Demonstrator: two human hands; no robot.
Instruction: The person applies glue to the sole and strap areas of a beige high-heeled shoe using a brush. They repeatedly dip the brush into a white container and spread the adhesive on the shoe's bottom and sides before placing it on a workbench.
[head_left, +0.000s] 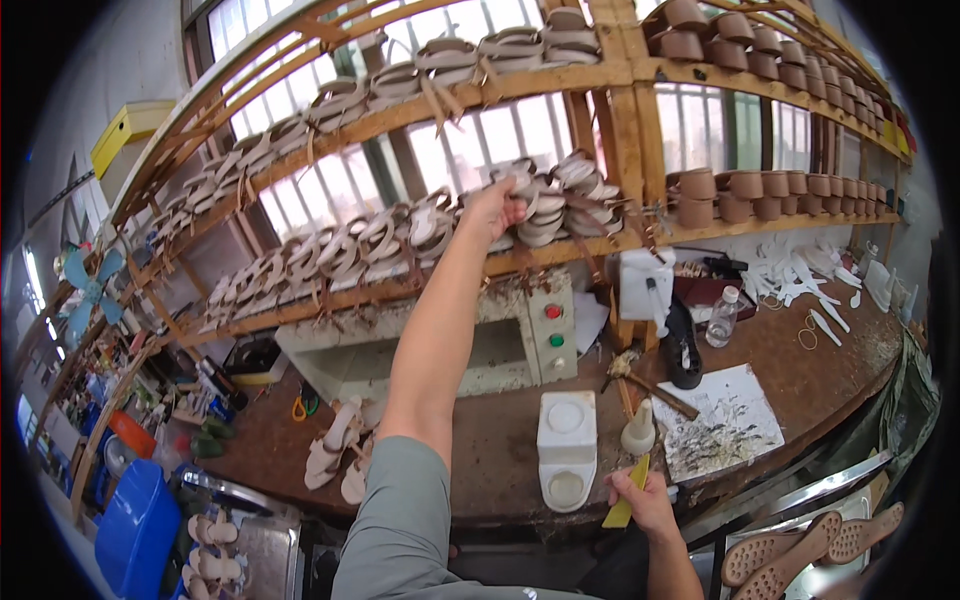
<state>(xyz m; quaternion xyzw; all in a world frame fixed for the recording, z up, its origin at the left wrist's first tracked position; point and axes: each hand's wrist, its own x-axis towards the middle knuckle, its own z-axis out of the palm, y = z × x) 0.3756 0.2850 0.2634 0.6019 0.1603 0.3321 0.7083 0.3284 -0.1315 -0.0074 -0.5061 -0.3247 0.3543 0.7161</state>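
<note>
My left hand [492,212] is stretched up to the lower wooden shelf, its fingers curled on a beige sandal [520,182] in a packed row. Part of that sandal is hidden behind the fingers. Down at the bench's front edge, my right hand [645,500] grips a flat yellow strip [620,514] that sticks out above and below the fingers. A white squeeze bottle [638,430] with a narrow tip stands just above the right hand. Left of it is a white two-part container [567,450] with round recesses.
Brown heel blocks [745,190] fill the right shelves. Below the sandals sits a metal box machine [555,330] with coloured buttons. A hammer [650,385], stained paper [725,425] and clear bottle [722,318] lie right; loose sandals [335,440] rest left. Soles [800,545] lie lower right.
</note>
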